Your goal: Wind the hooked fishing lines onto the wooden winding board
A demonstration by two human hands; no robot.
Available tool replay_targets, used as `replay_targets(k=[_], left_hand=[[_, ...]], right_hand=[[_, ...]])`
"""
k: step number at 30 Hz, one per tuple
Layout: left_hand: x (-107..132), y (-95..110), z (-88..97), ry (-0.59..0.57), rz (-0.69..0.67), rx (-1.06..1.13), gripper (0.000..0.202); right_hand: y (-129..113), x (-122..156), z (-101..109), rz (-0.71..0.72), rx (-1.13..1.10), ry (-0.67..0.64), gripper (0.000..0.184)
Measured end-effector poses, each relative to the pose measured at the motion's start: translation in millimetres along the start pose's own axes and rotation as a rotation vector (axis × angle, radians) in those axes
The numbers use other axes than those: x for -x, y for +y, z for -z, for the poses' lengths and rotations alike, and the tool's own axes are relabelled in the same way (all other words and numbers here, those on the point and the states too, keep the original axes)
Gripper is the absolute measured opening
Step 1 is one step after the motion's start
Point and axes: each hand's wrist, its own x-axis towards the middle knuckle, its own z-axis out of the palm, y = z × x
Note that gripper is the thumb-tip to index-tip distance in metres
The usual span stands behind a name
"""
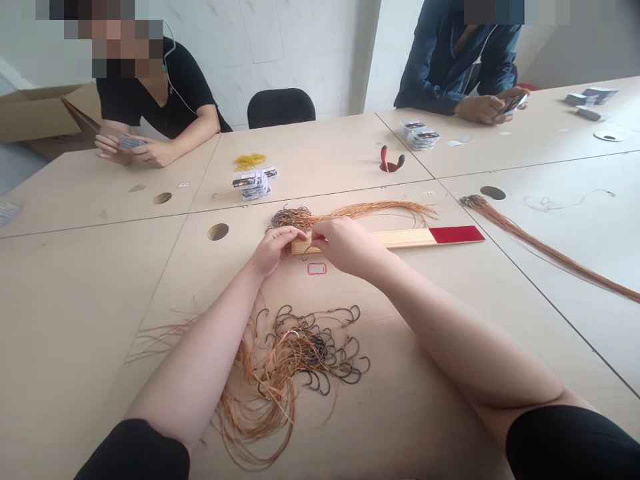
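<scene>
we seem to be setting a hook (306, 249) at the left end of the wooden stick (400, 238) on the desk (425, 347), left hand (276, 248) and right hand (345, 245) each with its grip pinching it, which likely calls for steady, careful fingers.

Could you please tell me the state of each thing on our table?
left hand: pinching hook.
right hand: pinching same hook.
hook: held at strip's left end.
strip: lying flat.
near hooks: tangled heap.
far hooks: bundled, lines trailing right.
pliers: handles spread.
</scene>
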Motion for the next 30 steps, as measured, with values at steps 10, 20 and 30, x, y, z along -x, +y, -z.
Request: replay_targets(k=[10, 20, 30], left_hand=[[-1, -4, 0.9, 0.016, 0.009, 0.019, 0.021], [-3, -8, 3.0, 0.036, -0.038, -0.078, 0.02], [-3, -7, 1.4, 0.033, -0.058, -0.083, 0.022]], right_hand=[[10, -8, -11, -0.14, 0.108, 0.016, 0.017], [17, -7, 2, -0.231, 0.163, -0.025, 0.015], [12, -7, -7, -0.139, 0.163, 0.014, 0.019]])
